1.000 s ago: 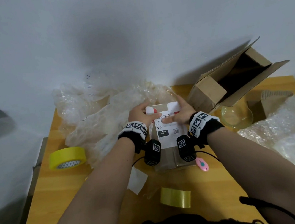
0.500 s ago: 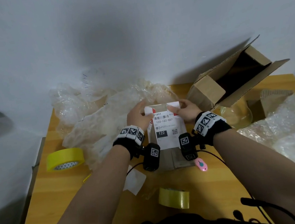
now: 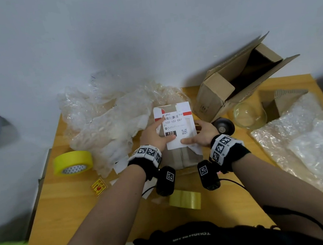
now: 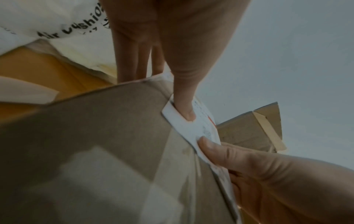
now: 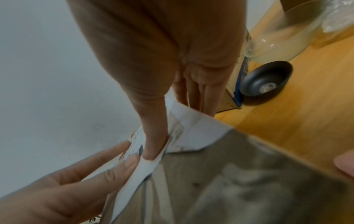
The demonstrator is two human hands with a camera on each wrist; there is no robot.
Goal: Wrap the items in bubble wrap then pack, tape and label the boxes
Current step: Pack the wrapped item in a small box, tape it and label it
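Both hands are pressing label onto box mid-desk. L hand & R hand: grip flat, fingers straight. Only wrist cams are showing thumbs on label's near edge; head cam is showing the print.

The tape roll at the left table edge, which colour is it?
Yellow; the tape roll shows best in the head view.
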